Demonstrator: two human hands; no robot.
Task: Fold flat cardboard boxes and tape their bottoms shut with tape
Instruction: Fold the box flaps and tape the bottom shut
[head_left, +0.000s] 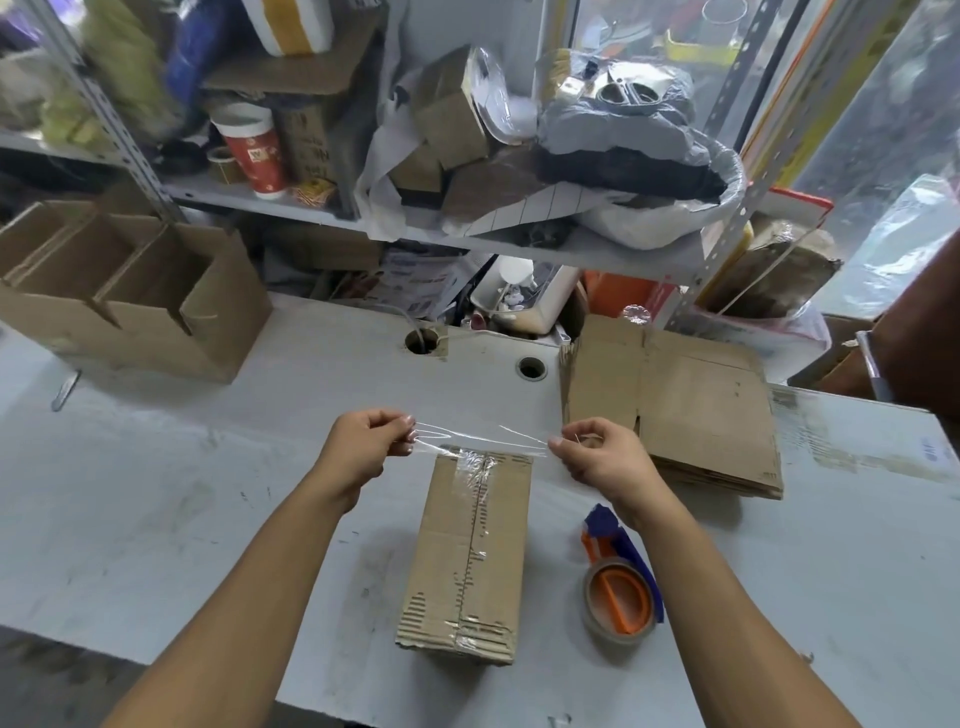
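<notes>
Two hands, left hand (363, 447), right hand (602, 457), pinching tape strip (480, 439), no legible writing

A packing area in a small stockroom or shop back room. A scuffed, stained white surface (156, 493) carries a stack of flat cardboard boxes (691, 410), a tape dispenser (621, 592) and an open carton (124, 291) of folded boxes. Behind it, slotted-angle metal shelving (519, 244) is crammed with cardboard scraps, plastic bags, a paper cup (252, 150) and tape rolls. Clear plastic sheeting (893, 156) hangs at the right.
</notes>
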